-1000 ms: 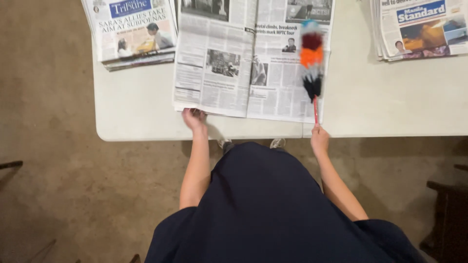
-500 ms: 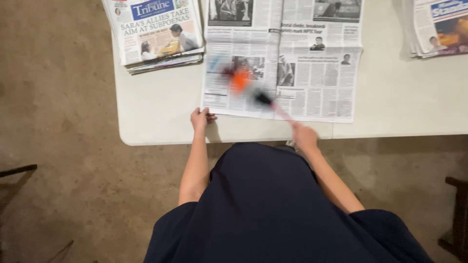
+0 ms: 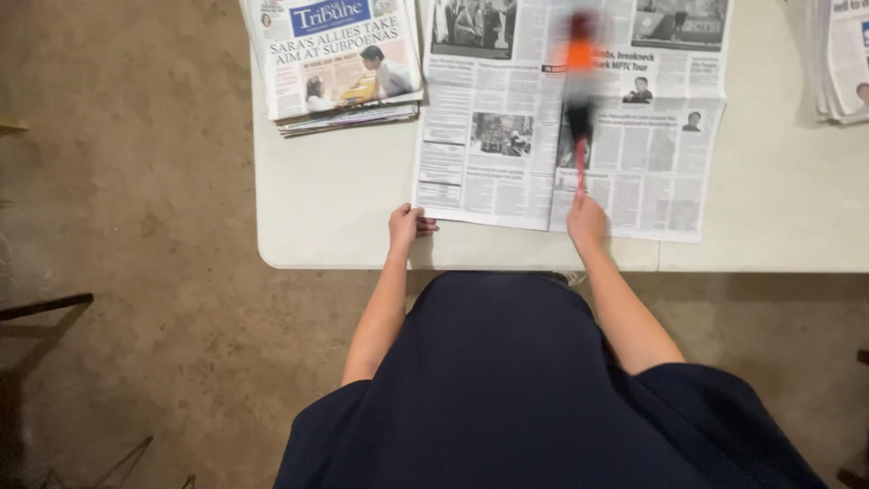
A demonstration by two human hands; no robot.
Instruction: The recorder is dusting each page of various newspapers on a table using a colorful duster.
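An open newspaper (image 3: 507, 118) lies spread on a white table (image 3: 335, 208). My left hand (image 3: 405, 226) presses down on the paper's near left corner. My right hand (image 3: 587, 220) grips the thin red handle of a feather duster (image 3: 579, 86), whose black, orange and red head is blurred with motion over the paper's centre fold, pointing away from me. My dark blue garment fills the lower part of the view.
A stack of folded newspapers (image 3: 337, 59) sits at the table's far left corner, and another stack (image 3: 842, 54) at the right edge of view. Bare concrete floor (image 3: 127, 272) lies to the left. A dark bar (image 3: 45, 306) juts in at the left.
The duster swept from the paper's right side across to the left, and now stands near the centre fold pointing straight away. My left hand has stayed on the corner.
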